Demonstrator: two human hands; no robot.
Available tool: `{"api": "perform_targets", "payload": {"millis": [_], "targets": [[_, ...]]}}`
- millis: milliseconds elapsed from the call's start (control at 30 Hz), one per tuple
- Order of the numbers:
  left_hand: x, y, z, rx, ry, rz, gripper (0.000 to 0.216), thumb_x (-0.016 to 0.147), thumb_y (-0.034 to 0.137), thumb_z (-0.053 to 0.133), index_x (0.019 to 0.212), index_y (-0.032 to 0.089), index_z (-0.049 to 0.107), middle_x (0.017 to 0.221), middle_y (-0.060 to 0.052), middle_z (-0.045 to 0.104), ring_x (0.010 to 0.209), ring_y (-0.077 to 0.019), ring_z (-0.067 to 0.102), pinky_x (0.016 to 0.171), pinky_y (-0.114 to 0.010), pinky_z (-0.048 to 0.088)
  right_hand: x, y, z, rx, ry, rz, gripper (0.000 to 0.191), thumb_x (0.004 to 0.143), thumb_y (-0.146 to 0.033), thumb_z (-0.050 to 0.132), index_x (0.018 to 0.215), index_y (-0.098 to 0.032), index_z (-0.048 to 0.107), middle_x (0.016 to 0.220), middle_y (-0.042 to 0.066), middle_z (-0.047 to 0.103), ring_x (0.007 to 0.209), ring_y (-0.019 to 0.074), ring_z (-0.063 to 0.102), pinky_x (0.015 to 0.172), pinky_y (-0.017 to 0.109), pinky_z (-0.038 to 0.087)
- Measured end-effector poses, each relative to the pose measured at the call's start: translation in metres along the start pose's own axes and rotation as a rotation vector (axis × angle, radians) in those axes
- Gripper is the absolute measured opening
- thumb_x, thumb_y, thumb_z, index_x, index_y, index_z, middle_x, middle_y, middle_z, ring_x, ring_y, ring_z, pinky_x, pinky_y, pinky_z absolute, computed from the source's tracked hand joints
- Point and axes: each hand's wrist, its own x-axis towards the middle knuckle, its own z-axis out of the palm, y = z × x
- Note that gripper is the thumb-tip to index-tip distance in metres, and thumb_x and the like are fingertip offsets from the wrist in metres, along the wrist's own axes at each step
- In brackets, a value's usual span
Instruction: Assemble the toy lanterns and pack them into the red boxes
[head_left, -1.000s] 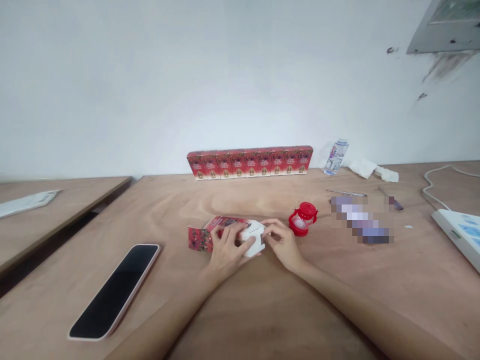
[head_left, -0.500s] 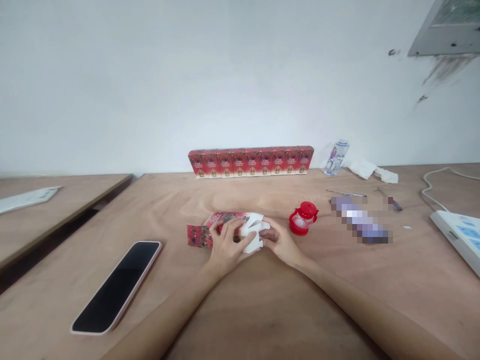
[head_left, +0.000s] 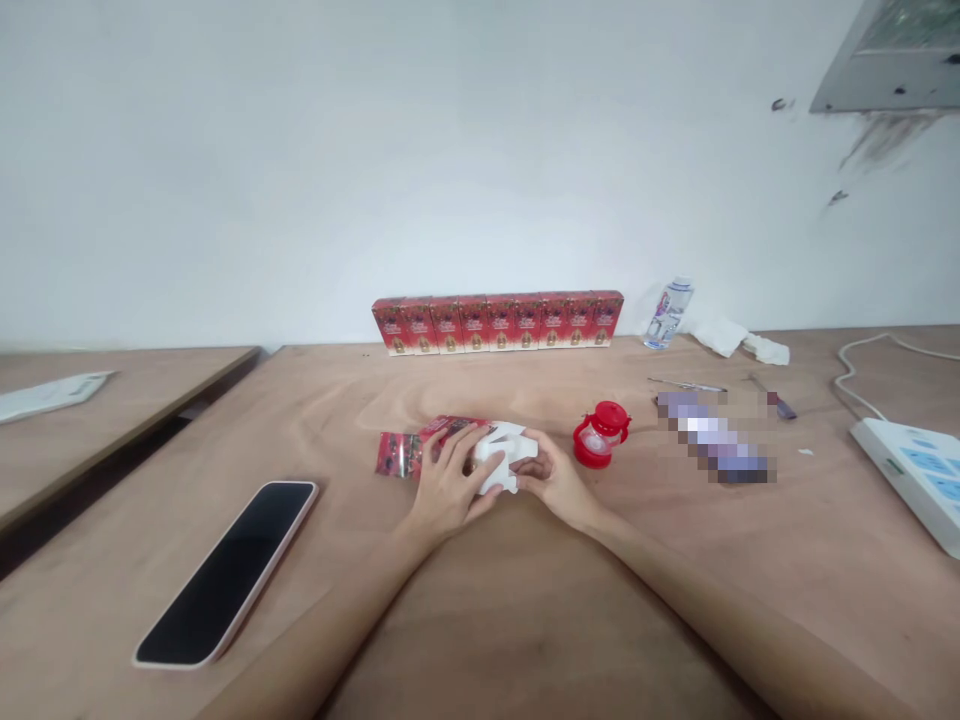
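A small red printed carton lies on its side on the wooden table, its white inner flaps open toward the right. My left hand rests over the carton with its fingers curled round the white end. My right hand pinches the white flaps from the right side. A little red toy lantern with a clear globe stands just right of my right hand, untouched.
A row of several matching red cartons lines the wall. A black phone lies at the left front. A water bottle, crumpled tissue, thin metal tools and a white power strip sit at the right.
My right hand has moved in closer against the white flaps, which have folded and shifted. The carton has slid slightly away from me.
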Motion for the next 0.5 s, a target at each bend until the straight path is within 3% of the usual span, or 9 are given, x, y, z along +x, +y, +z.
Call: {"api": "perform_targets", "payload": {"millis": [200,400,500], "targets": [[-0.0012,0.0012,0.0007,0.045,0.093,-0.041,0.028,0.084,0.044,0.053,0.104,0.026,0.059,0.116,-0.016,0.055,0.104,-0.0276,0.051,0.087,-0.048,0.032,-0.0009,-0.0047,0.0003,-0.029,-0.068,-0.049,0.046,0.062,-0.019,0.074,0.103,-0.025,0.054,0.088,-0.001,0.063,0.074,0.0119,0.060,0.072,0.027,0.050],[0.0008,0.0006,-0.0006,0.137,0.051,0.015,0.042,0.078,0.057,0.055,0.108,0.028,0.061,0.114,-0.016,0.058,0.099,-0.0289,0.052,0.082,-0.046,0.031,-0.0022,-0.0062,-0.0016,-0.098,-0.058,-0.082,0.041,0.067,-0.021,0.070,0.104,-0.025,0.054,0.089,0.000,0.063,0.078,0.0141,0.060,0.073,0.029,0.050],[0.0027,0.0008,-0.0013,0.186,0.036,0.022,0.037,0.077,0.052,0.059,0.105,0.028,0.062,0.111,-0.015,0.060,0.095,-0.0271,0.054,0.083,-0.045,0.031,-0.0019,-0.0059,-0.0015,-0.122,-0.012,-0.101,0.035,0.071,-0.024,0.066,0.104,-0.024,0.053,0.089,0.001,0.064,0.083,0.0160,0.061,0.077,0.031,0.050]]}}
